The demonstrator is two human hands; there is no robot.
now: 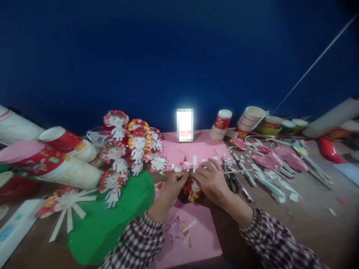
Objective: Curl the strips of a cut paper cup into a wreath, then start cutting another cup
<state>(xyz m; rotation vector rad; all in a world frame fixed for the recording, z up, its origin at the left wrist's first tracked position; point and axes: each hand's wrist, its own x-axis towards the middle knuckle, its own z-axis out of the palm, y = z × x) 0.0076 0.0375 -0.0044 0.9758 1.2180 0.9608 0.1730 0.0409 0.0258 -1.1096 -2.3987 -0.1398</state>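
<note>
My left hand (173,186) and my right hand (211,180) meet over a pink paper sheet (196,239) on the table. Both have their fingers pinched on a small red and yellow paper-cup piece (193,191) held between them. A thin wooden stick (238,171) pokes out to the right from under my right hand. Both sleeves are checked.
Several paper dolls (137,146) with red and yellow frills stand on a green sheet (112,220) at the left. Stacked paper cups (64,164) lie far left, more cups (221,123) at the back. Scissors (231,182), pens and paper scraps lie to the right. A bright phone screen (184,124) stands behind.
</note>
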